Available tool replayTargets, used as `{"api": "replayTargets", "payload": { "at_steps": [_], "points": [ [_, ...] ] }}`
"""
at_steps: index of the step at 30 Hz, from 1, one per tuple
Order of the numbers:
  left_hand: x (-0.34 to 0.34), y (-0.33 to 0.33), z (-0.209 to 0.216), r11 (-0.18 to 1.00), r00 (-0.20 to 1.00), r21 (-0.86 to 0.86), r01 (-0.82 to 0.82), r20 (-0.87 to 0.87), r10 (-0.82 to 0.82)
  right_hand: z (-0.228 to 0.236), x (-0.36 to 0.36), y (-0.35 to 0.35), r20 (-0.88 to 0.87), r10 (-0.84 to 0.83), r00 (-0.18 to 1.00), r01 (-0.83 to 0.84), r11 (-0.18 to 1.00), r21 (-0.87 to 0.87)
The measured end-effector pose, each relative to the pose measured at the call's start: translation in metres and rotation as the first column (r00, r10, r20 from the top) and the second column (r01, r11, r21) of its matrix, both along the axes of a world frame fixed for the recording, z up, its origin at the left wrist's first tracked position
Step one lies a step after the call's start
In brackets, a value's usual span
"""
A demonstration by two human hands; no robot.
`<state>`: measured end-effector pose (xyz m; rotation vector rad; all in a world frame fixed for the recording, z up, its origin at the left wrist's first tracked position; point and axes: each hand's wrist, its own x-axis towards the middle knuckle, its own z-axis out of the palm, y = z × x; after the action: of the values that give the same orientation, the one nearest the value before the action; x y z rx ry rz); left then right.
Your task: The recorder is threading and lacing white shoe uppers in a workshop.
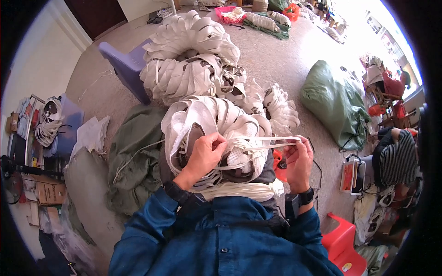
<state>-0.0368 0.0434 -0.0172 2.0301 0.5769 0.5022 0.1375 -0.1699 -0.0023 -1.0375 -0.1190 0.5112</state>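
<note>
On my lap lies a bundle of white shoe uppers (220, 109), nested one against another, with grey-brown inner parts showing. My left hand (206, 154) is closed in a pinch over the near uppers; what its fingertips grip is hidden. Out to the right, my right hand (298, 161) pinches white shoelaces (267, 139), which run taut in strands from the upper (237, 157) beside my left hand. A hank of loose white laces (248, 190) rests across my lap, just below the bundle.
More bundled uppers (191, 41) are heaped ahead, by a purple chair (126, 64). Dark green cloth (138, 156) lies to my left. A stuffed green sack (334, 106) and a red stool (343, 244) stand right. Another person in a striped top (398, 158) is at the far right.
</note>
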Motion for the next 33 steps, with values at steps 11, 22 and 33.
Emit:
{"api": "replayTargets", "payload": {
  "at_steps": [11, 22, 33],
  "points": [
    [0.004, -0.001, -0.002, 0.999, 1.0, -0.037, 0.019, -0.014, -0.02, 0.031, -0.001, 0.02, 0.103, 0.194, 0.976, -0.183, 0.977, -0.107],
    [0.004, -0.012, -0.01, 0.987, 1.0, 0.159, -0.024, 0.006, 0.023, 0.083, -0.019, 0.119, 0.893, 0.44, 0.095, -0.041, 0.898, -0.438],
    [-0.009, -0.036, -0.014, 0.888, 0.997, 0.46, -0.002, -0.063, 0.035, 0.049, -0.047, 0.083, 0.797, 0.599, 0.084, 0.108, 0.789, -0.605]
  ]
}}
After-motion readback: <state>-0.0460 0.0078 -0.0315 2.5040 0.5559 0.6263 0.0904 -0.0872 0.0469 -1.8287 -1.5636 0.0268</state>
